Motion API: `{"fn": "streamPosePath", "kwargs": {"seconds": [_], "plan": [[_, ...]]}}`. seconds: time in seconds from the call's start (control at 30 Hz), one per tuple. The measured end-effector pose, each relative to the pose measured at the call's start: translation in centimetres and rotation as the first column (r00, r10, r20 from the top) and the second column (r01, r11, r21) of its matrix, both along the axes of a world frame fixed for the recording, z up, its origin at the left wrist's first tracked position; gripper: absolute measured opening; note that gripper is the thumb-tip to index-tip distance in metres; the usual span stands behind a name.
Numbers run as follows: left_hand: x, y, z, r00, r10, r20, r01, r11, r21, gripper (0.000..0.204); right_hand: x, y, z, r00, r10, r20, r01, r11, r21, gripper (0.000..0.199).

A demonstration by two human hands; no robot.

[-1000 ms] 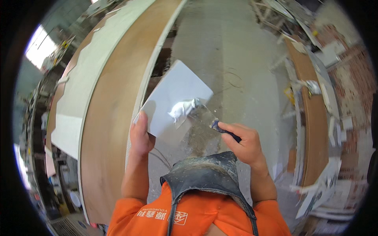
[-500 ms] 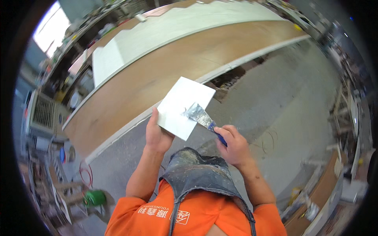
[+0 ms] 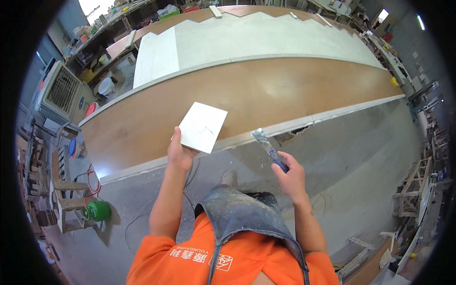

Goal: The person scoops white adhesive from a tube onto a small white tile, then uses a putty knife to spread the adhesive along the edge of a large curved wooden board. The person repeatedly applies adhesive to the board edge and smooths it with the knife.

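Scraper (image 3: 270, 149) is sitting in the right hand (image 3: 291, 178), fingers wrapping right round the handle (image 3: 278, 160), probably leaving the smeared blade (image 3: 261, 136) free. White board (image 3: 201, 124) is resting in the left hand (image 3: 181, 156), thumb clamping its left edge, other fingers mostly hiding beneath, likely propping its face upward. Scraper and board are hanging apart, the long brown surface (image 3: 294, 83) lying beyond.

Smooth white board (image 3: 199, 124), smeared metal blade (image 3: 260, 137), brown panel (image 3: 266, 88) – glossy

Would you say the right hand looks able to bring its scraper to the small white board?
Probably yes: the right hand holds the scraper right of the small white board in the left hand, with nothing visible between.
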State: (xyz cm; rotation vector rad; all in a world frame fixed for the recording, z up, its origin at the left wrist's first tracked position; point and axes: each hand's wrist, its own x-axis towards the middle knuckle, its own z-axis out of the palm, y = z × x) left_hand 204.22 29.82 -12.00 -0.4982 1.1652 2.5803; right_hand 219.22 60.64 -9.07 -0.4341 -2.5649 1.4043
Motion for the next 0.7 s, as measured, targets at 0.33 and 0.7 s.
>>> {"fn": "streamPosePath", "kwargs": {"seconds": [0.33, 0.7], "plan": [[-11.7, -5.8, -6.4, 0.997, -0.025, 0.066, 0.021, 0.998, 0.061, 0.057, -16.0, -4.3, -1.4, 0.982, 0.102, 0.156, -0.128, 0.978, 0.165, 0.032], [-2.6, -8.3, -0.5, 0.795, -0.585, 0.157, 0.158, -0.050, -0.986, 0.049, -25.0, -7.7, -6.4, 0.956, 0.283, -0.076, -0.220, 0.865, 0.451, 0.032]]}}
